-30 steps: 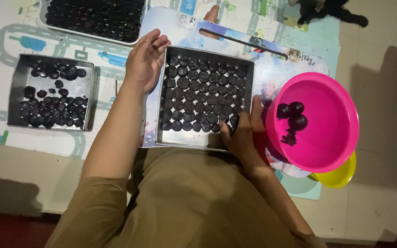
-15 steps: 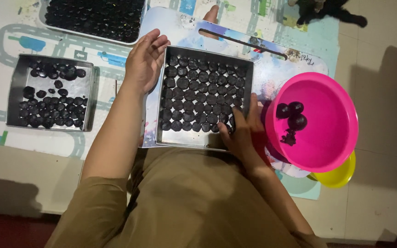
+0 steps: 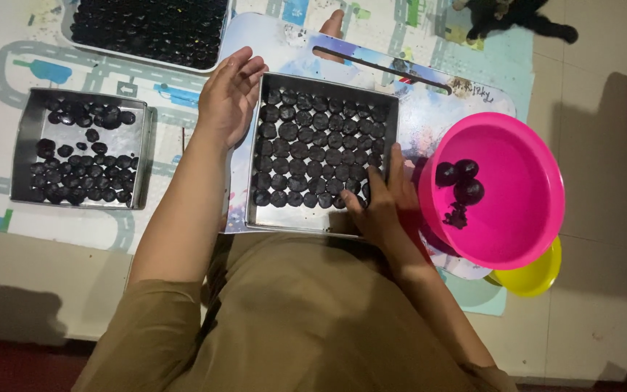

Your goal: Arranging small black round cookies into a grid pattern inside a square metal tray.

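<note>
A square metal tray [image 3: 323, 223] lies in front of me, filled with rows of small dark round pieces [image 3: 306, 149]. My left hand [image 3: 228, 98] rests flat against the tray's left rim, fingers apart. My right hand [image 3: 381, 201] sits at the tray's near right corner, its fingertips down among the last row of dark pieces; whether it pinches one is hidden. A pink bowl [image 3: 517, 218] to the right holds three dark balls [image 3: 459, 180] and some crumbs.
A second metal tray [image 3: 22, 156] with loosely spread dark pieces lies at the left. A larger full tray [image 3: 146, 25] sits at the top. A yellow bowl [image 3: 538, 272] peeks from under the pink one. Everything rests on a printed road mat [image 3: 9, 65].
My right hand has shifted slightly along the tray's near right corner. The left hand and the trays have stayed put.
</note>
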